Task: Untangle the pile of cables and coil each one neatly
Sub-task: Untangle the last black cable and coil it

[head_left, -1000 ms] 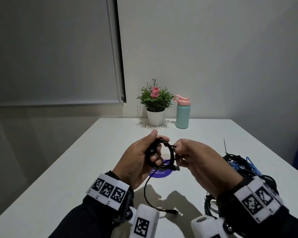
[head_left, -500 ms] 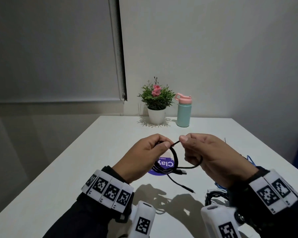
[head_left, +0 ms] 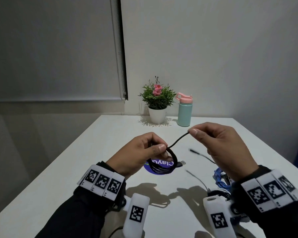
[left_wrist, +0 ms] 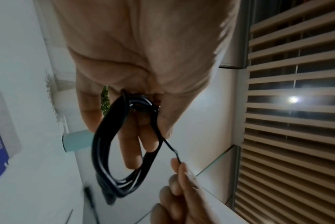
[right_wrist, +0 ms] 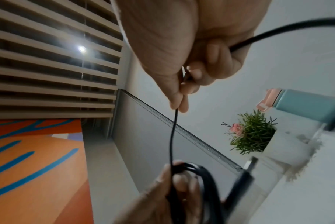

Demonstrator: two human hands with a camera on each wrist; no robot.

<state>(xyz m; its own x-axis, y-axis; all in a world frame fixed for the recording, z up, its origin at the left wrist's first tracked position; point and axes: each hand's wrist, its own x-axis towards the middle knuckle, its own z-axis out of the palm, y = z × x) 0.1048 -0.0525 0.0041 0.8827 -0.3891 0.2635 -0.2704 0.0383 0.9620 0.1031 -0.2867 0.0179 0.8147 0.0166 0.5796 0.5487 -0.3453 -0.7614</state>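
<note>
I wore black long sleeves (head_left: 86, 208) on both arms. Around each wrist sat a white band (head_left: 101, 182) printed with a row of black square fiducial markers, three showing on the left and three on the right band (head_left: 272, 190). Under each wrist hung a rounded white camera housing (head_left: 136, 213), each with one black marker on its face.

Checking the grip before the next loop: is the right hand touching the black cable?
Touching. The right wrist view shows the right hand pinching the black cable between thumb and fingertip.
</note>
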